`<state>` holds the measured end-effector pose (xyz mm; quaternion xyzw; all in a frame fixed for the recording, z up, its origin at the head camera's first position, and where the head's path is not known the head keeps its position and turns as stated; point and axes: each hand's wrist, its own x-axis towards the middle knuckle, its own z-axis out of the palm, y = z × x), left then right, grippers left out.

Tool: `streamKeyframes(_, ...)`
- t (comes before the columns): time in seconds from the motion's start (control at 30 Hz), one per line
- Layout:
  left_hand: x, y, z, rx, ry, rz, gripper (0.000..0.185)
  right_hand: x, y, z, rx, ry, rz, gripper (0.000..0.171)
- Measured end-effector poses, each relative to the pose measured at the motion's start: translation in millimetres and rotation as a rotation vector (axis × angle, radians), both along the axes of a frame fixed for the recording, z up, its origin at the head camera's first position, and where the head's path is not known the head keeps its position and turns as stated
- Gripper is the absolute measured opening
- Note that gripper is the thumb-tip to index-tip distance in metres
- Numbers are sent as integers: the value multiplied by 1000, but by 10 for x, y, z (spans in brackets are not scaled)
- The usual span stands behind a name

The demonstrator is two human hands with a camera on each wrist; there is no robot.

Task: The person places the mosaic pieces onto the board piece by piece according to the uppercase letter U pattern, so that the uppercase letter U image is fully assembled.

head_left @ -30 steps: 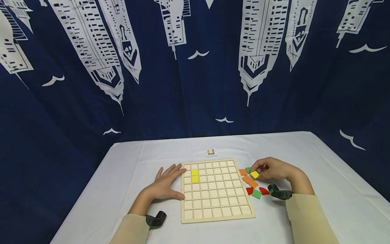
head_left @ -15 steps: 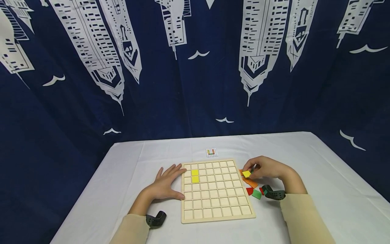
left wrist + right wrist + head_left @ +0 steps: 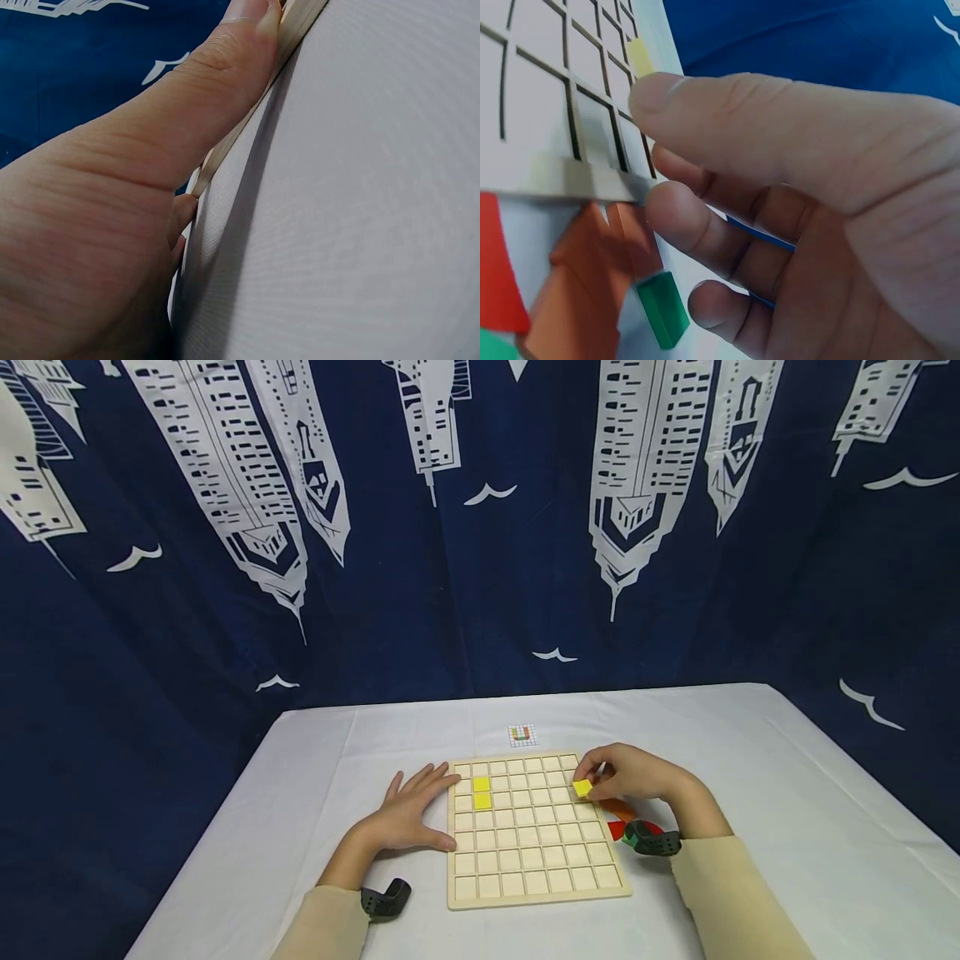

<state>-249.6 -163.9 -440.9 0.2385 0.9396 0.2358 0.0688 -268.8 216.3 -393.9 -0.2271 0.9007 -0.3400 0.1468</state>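
Note:
A wooden grid board (image 3: 536,852) lies on the white tablecloth (image 3: 750,777), with two yellow tiles (image 3: 482,792) set in its upper left cells. My right hand (image 3: 596,775) pinches a third yellow tile (image 3: 582,787) just above the board's right columns. In the right wrist view the thumb (image 3: 780,127) covers that tile; the board's corner (image 3: 555,112) lies below it. My left hand (image 3: 411,808) rests flat on the cloth, fingers straight, against the board's left edge. The left wrist view shows its thumb (image 3: 217,82) along the board's rim (image 3: 296,26).
Loose pieces lie right of the board: orange (image 3: 619,808), red (image 3: 615,830), and in the right wrist view orange (image 3: 592,270) and green (image 3: 664,309) ones. A small pattern card (image 3: 522,735) sits behind the board. A dark printed curtain (image 3: 480,527) hangs behind the table.
My right hand has carried the yellow tile leftward from the loose pieces to over the board's right side. The left hand has not moved.

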Motion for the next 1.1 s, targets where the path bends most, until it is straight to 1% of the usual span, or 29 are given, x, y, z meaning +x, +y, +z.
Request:
streamKeyframes(0.17,-8,1,-6,1,3,2,106,-3,-69,-6,0,24,-1,16)
streamKeyframes(0.3,-5,2,6,-1,1,2,106,5,-126,7,-41,31,5,18)
streamKeyframes(0.43,-5,3,13,-5,4,-1,106,22,-195,29,-95,15,5,20)
streamKeyframes(0.53,-8,4,13,-9,5,-1,106,38,-260,43,-110,27,10,22)
streamKeyframes(0.73,-13,10,-20,-9,1,8,106,56,-392,18,-88,99,49,23)
streamKeyframes(0.9,-28,9,-39,-14,2,5,106,68,-496,-23,-61,97,72,20)
streamKeyframes(1.0,-30,3,-35,-20,5,4,106,76,-563,-47,-66,93,84,19)
streamKeyframes(1.1,-27,-4,-29,-20,8,6,105,89,-641,-62,-75,108,101,18)
